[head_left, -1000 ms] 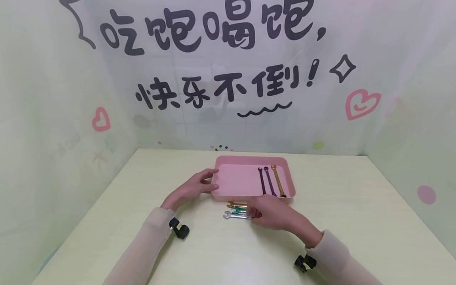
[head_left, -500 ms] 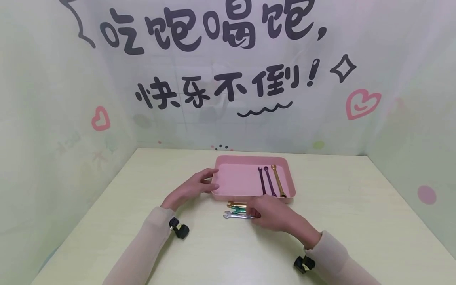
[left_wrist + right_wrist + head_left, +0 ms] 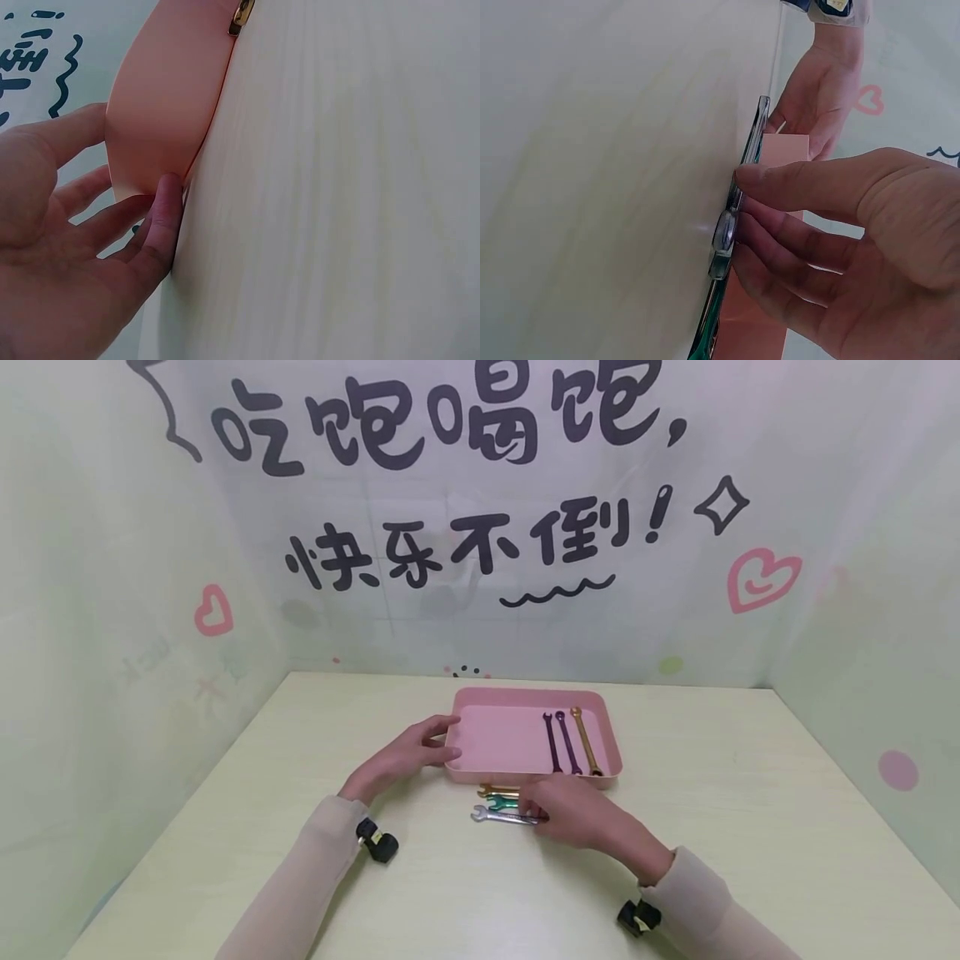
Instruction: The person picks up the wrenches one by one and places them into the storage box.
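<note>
A silver combination wrench (image 3: 504,817) lies in front of the pink tray, with its open end pointing left. My right hand (image 3: 573,810) pinches it near its right end, between thumb and fingers, as the right wrist view also shows. Beyond it, a green wrench (image 3: 504,803) and a gold wrench (image 3: 501,792) are partly hidden by that hand. My left hand (image 3: 405,750) touches the left end of the pink tray (image 3: 486,777), its fingers spread along the wall. Inside the tray, on its right side, lie a dark purple wrench (image 3: 552,742), a purple wrench (image 3: 568,742) and a gold-coloured wrench (image 3: 587,742).
The pale wooden table (image 3: 450,893) reaches back to a printed curtain (image 3: 360,635), with curtain sides at left and right. A small black camera (image 3: 377,842) sits on the left wrist and another black camera (image 3: 639,917) on the right.
The silver wrench and my right hand have shifted very slightly to the right, and a little more of its shaft shows. The left hand and the tray stay put.
</note>
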`<state>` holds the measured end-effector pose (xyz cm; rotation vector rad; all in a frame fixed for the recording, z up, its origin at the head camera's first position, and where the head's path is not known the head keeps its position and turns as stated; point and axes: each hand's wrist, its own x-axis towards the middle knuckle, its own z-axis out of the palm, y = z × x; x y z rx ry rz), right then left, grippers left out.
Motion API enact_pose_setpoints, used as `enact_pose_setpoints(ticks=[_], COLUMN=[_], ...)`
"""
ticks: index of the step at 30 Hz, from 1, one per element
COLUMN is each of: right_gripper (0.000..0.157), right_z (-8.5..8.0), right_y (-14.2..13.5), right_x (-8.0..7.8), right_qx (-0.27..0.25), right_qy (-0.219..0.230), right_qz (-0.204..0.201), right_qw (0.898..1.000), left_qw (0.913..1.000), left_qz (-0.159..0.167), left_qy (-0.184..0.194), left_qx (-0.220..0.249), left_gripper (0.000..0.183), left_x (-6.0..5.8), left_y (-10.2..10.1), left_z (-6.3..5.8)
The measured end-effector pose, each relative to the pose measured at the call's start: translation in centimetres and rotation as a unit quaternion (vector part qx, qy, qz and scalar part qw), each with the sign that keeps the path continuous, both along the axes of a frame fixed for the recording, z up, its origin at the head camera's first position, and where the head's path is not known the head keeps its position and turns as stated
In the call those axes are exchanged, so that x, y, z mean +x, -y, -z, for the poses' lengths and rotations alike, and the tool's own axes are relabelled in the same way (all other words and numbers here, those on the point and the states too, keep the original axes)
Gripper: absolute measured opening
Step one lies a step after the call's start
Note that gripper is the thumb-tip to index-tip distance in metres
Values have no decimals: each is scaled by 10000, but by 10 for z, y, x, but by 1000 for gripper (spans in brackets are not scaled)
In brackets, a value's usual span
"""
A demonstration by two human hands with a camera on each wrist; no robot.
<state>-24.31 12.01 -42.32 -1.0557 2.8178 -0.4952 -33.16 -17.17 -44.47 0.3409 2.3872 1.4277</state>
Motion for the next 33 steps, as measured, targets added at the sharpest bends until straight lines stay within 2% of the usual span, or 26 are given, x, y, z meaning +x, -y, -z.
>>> enact_pose_setpoints(ticks=[9,16,21,33], right_gripper=[14,22,27,25], right_z=[0,1,0,-4], right_y=[0,1,1,2], right_x=[0,1,3,4], right_qx=[35,97,163,266], right_qy=[-51,-151,-199,-143], right_qz=[-194,-334,-352,-294], right_qw=[9998,9993,9991,9991], left_qw=[9999,9999,10000,10000], left_qz=[57,21,37,45], left_qy=[2,36,18,-6], left_qx=[97,114,87,77], left_gripper=[73,73,72,71], left_x=[1,2,2,2], left_y=[1,2,3,1], left_z=[0,0,1,-1])
